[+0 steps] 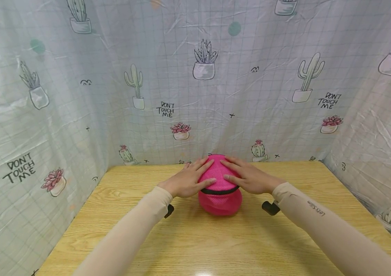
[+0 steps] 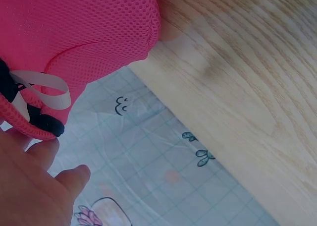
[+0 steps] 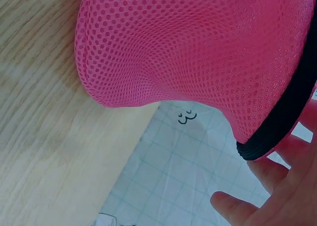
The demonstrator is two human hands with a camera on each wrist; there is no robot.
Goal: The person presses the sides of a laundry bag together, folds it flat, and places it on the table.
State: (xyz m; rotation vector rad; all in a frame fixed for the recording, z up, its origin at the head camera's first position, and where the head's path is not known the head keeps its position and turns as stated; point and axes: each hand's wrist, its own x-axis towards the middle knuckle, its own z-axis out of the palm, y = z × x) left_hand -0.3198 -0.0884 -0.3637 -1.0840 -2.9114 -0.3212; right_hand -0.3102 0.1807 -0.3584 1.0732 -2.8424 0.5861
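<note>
A pink mesh bag [image 1: 220, 182] is sitting on the table [image 1: 209, 245], straight in front of the person and right in the middle between two hands. The left hand [image 1: 191, 180] is touching its left side and the right hand [image 1: 252, 178] is touching its right side, so neither one is being nearer. The hands are resting apart from each other with the bag filling the gap, and their fingers are lying nearly straight over its top part. The thumbs are pointing in toward each other. From the head view, the bag is looking longer going away from the person than side to side (the camera is peeking down at a slant, so its real long way is hard to tell). A black band [image 1: 220, 191] is running across the front, just below the thumbs. Under it, the pink bottom is bulging toward the person, with no fingers showing on it.
</note>
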